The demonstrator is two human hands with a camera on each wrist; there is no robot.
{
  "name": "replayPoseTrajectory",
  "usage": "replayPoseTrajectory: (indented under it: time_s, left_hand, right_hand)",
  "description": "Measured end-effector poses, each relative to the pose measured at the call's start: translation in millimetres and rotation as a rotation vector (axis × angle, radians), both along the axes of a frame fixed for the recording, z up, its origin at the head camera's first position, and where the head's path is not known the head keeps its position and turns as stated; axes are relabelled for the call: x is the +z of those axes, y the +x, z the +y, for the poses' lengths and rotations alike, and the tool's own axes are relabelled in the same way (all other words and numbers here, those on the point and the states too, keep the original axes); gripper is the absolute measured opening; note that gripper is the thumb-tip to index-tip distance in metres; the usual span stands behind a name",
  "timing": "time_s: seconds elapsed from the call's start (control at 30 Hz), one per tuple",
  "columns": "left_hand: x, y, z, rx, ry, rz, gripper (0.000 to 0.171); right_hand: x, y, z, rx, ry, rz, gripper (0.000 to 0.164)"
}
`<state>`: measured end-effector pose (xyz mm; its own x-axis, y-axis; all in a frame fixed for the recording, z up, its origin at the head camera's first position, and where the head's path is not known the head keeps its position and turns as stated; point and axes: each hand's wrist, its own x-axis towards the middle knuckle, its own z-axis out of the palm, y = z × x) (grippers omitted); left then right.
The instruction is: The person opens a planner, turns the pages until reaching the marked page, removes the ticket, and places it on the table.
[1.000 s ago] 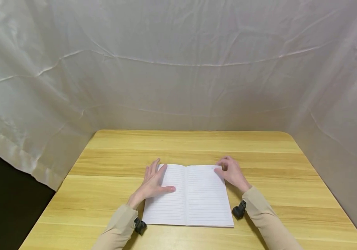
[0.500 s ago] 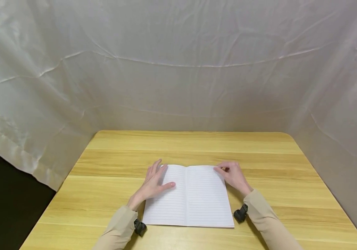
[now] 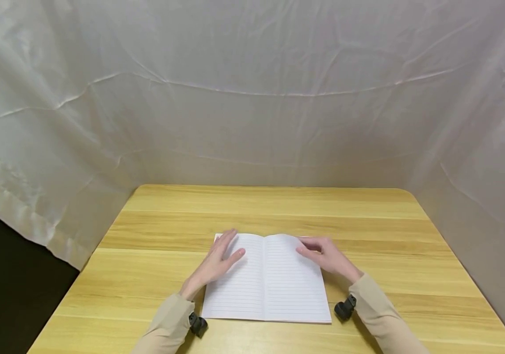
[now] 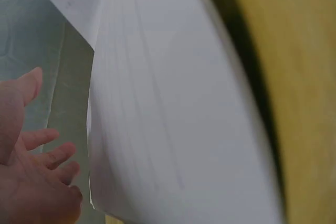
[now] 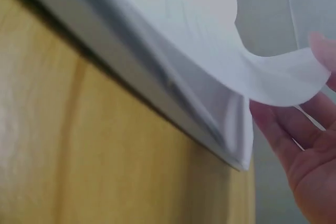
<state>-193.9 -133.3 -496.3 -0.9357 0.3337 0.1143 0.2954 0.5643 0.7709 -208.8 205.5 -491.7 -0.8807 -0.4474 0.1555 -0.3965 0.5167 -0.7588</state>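
A lined notebook [image 3: 263,295] lies spread flat on the wooden table in the head view. Over its left page my left hand [image 3: 216,263] hovers or rests lightly, fingers extended and thumb apart; contact is hard to tell. At the far right corner, my right hand [image 3: 328,254] pinches a page [image 5: 283,80] between thumb and fingers. That page curls up from the stack beneath it, as the right wrist view shows. In the left wrist view, the left hand's fingers [image 4: 55,156] are spread beside the notebook's edge.
The wooden table [image 3: 270,201] extends around the notebook on every side. Pale fabric curtains [image 3: 270,123] hang behind it and at both sides. Each wrist wears a small black camera, such as the right camera [image 3: 345,309].
My right hand has taken hold of the right page's far corner and drawn it inward and up, so the page bends. The left hand's fingers have shifted slightly.
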Motion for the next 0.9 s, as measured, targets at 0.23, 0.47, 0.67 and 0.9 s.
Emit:
replayPoseTrajectory:
  time_s: [0.23,0.47,0.67,0.9]
  left_hand:
    - [5.6,2.9,4,0.005,0.128,-0.043,0.062]
    - [8.7,3.8,9,-0.085,0.183,-0.046,0.051]
    - [11.2,3.4,14,-0.167,0.16,-0.044,0.044]
    - [10.2,2.7,17,-0.235,0.123,-0.055,0.037]
  right_hand:
    - [5.7,2.8,-6,0.171,0.011,-0.07,0.047]
    - [8.5,6.5,-13,0.253,-0.027,-0.135,0.044]
    - [8.8,7.0,-17,0.285,0.033,-0.145,0.043]
    - [11.8,6.6,-20,0.344,0.082,-0.136,0.042]
